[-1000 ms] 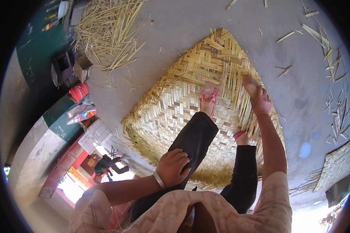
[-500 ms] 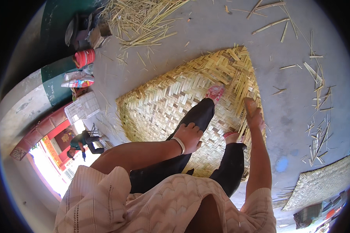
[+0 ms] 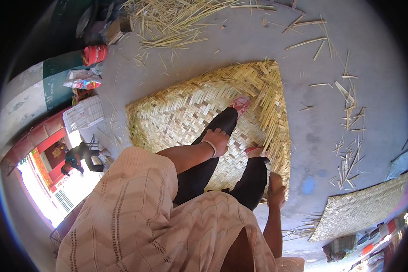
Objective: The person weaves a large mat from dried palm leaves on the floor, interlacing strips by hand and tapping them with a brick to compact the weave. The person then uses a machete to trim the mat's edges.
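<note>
A woven mat of pale split-reed strips (image 3: 181,113) lies on the floor under my feet, loose strip ends standing out along its right border. My left hand (image 3: 217,141) lies on my left knee with its fingers apart, holding nothing. Low at the mat's right edge, beside my right shin, my right hand (image 3: 275,192) is closed. Something brownish seems to be in its grip, too blurred to name. Both feet, in pinkish-red shoes (image 3: 241,104), press on the mat.
Loose straw-coloured strips (image 3: 167,22) are heaped at the far left; more strips (image 3: 349,163) lie scattered at right. A second woven mat (image 3: 362,206) lies at lower right. A red container (image 3: 95,54) stands by the left wall. Another person (image 3: 79,158) sits near the bright doorway.
My right hand has come back toward me along the mat's right edge, from beside my right foot to beside my shin. My left hand stays on the knee. The view has shifted slightly.
</note>
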